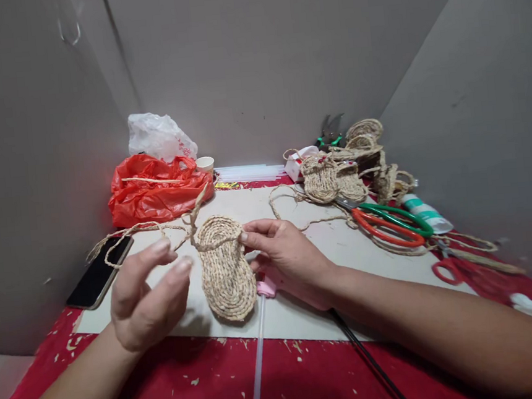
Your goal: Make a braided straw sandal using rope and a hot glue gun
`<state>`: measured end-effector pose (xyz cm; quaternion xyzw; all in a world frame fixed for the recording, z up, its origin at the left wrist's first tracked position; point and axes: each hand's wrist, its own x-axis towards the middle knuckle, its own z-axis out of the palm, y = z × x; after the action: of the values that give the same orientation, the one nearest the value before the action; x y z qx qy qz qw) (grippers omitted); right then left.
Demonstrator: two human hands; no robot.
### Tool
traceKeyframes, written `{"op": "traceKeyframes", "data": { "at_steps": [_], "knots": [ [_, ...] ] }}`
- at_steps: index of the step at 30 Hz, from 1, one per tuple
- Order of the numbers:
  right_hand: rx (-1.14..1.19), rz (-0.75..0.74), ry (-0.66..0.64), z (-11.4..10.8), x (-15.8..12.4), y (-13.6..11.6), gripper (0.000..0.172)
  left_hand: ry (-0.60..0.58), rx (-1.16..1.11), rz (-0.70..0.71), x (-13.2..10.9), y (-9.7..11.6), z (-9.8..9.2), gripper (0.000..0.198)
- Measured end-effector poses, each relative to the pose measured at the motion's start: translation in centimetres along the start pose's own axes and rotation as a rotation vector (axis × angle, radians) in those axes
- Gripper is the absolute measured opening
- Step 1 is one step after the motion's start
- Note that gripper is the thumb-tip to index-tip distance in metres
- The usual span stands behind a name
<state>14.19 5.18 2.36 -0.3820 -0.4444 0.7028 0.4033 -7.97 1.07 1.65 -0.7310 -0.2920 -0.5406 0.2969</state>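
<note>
The right hand point(285, 257) hides most of a pink tool point(267, 288), perhaps a glue gun.

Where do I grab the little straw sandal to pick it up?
Probably the rounded heel end of the straw sandal, pinched from the near side. It lies flat on the white board, so only its edge offers a hold. The right hand pinches the strap at the toe end, and the heel is free.

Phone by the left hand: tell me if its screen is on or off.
Off: the phone shows a wholly dark face, no glow.
</note>
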Motion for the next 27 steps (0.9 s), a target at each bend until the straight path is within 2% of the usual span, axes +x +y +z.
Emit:
{"op": "traceKeyframes", "data": {
  "at_steps": [2, 4, 11, 17, 20, 27],
  "knots": [
    [-0.029, -0.001, 0.003, 0.2, -0.2, 0.0, 0.021, -0.056, 0.111, 0.163, -0.2, -0.3, -0.3, 0.050],
    [-0.058, 0.008, 0.002, 0.4, -0.3, -0.1, 0.019, -0.135, 0.173, 0.226, 0.1, -0.5, -0.3, 0.046],
    [-0.061, 0.035, -0.012, 0.7, -0.6, -0.4, 0.011, -0.178, 0.185, 0.183, 2.0, -1.0, 0.1, 0.042],
    [-0.056, 0.042, -0.047, 0.5, -0.8, -0.5, 0.017, -0.219, 0.171, 0.163, 2.0, -1.5, 0.3, 0.032],
    [-0.040, 0.039, -0.072, 0.4, -0.8, -0.6, 0.020, -0.264, 0.125, 0.100, 1.8, -1.4, 0.4, 0.027],
    [0.063, 0.087, -0.121, 0.0, -0.6, -0.8, 0.027, -0.347, -0.074, -0.207, 1.9, -0.2, 0.6, 0.019]
  ]
}}
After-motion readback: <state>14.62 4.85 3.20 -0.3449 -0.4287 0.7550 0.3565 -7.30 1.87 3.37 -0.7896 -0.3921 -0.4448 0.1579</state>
